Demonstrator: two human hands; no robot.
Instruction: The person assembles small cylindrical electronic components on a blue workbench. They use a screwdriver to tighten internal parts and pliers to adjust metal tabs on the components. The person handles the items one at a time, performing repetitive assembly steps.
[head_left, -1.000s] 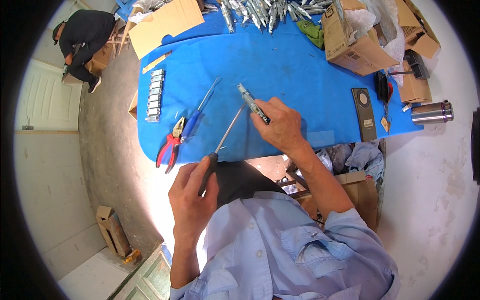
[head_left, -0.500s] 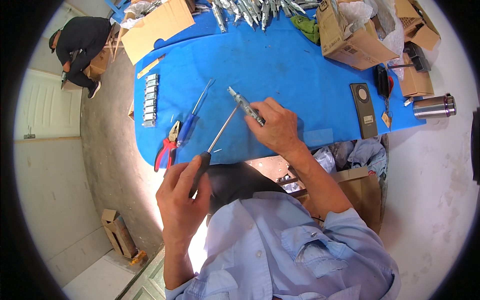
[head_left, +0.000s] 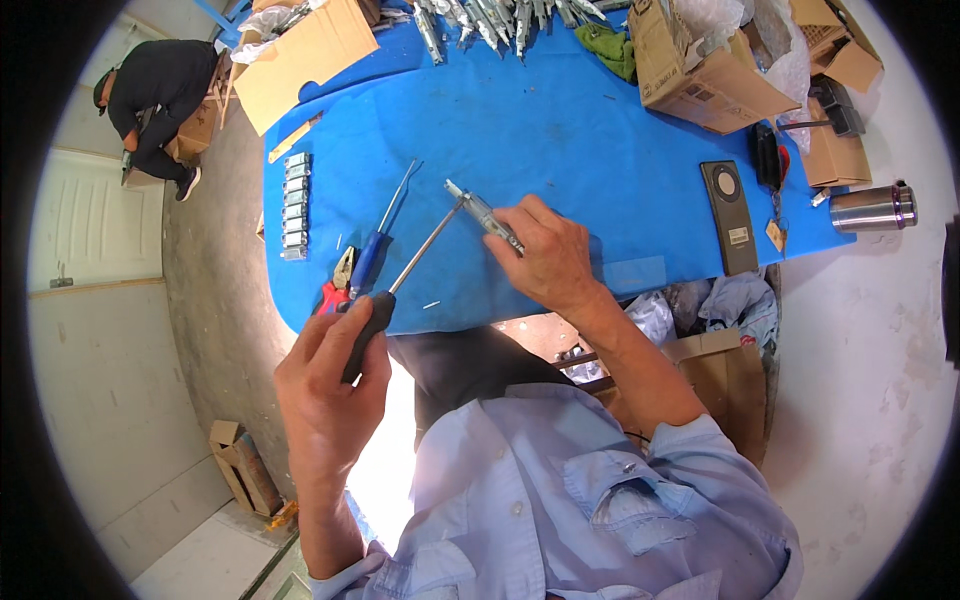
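Blue cloth covers the table (head_left: 600, 150) in front of you, and both your hands are busy over its near edge. Your left hand (head_left: 325, 385) is clenched around the black handle of a screwdriver (head_left: 400, 285), whose thin steel shaft slants up and to the right until its tip meets the end of a small metal part (head_left: 480, 212). Your right hand (head_left: 545, 255) grips that metal part, fingers wrapped over its far end, pressing it against the cloth, so only the near end sticks out to the left.

Just left of the shaft lies a second screwdriver with a blue handle (head_left: 375, 250), and beside it a pair of red-handled pliers (head_left: 335, 288) at the table edge. A row of small metal pieces (head_left: 294, 205) stands further left. A dark flat device (head_left: 728, 215) lies to the right of your right hand, and a cardboard box (head_left: 700, 65) sits at the far side. A steel tumbler (head_left: 872, 208) lies off the cloth at the right.
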